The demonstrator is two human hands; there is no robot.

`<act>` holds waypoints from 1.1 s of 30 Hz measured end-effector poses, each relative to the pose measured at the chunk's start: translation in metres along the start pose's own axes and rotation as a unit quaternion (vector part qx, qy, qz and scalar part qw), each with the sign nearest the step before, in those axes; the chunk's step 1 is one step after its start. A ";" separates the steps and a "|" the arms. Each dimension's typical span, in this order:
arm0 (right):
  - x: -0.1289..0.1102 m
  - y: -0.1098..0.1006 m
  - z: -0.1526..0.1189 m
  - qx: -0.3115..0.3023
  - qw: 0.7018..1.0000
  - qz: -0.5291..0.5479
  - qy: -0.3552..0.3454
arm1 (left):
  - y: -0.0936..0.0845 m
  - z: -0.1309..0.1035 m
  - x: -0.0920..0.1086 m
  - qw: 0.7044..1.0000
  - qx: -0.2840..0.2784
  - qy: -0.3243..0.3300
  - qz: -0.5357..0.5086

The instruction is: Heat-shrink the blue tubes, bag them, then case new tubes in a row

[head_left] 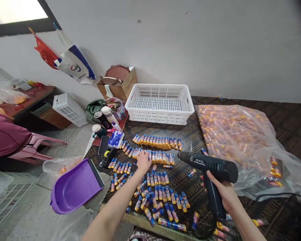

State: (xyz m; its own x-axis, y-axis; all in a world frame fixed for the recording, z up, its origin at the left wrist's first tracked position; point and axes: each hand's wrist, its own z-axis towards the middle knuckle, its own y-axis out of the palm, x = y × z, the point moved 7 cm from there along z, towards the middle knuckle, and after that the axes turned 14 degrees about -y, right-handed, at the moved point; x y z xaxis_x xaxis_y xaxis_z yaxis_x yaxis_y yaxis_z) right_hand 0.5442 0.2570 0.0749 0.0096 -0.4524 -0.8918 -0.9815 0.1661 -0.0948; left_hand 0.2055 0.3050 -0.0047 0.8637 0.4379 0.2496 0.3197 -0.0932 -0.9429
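Lays left hand, fingers bent downward, on a row of glossy blue-and-yellow tubes on the dark table; cannot tell whether pinching one. Wraps right hand round the grip of a black gun. Has a purple dustpan at left, a white crate behind, loose tubes in front, a full bag at right. Sees the row's tubes lying lengthwise toward the wall; points gun's nozzle left, toward the row.

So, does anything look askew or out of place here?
Mildly: several front cylinders lie jumbled at angles, while the row under the left hand is neatly aligned. A stray cylinder lies apart, near the heat gun. I see no damage.
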 end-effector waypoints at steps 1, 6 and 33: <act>0.000 0.001 0.001 -0.001 1.000 -0.004 0.000 | -0.001 -0.016 -0.006 1.000 0.019 0.014 -0.013; -0.003 0.021 0.006 -0.035 0.999 -0.031 0.000 | -0.006 -0.078 -0.048 0.992 0.091 0.018 -0.083; -0.042 0.193 0.006 -0.244 0.959 -0.124 -0.075 | 0.022 -0.053 -0.156 0.951 -0.062 -0.218 -0.211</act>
State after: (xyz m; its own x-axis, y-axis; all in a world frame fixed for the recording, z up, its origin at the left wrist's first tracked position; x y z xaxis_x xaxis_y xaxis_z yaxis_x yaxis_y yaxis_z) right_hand 0.3559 0.3136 0.0915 0.2453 -0.2877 -0.9258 -0.9180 -0.3760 -0.1263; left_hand 0.0981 0.1875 -0.0529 0.4132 0.7859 0.4601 0.6698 0.0800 -0.7382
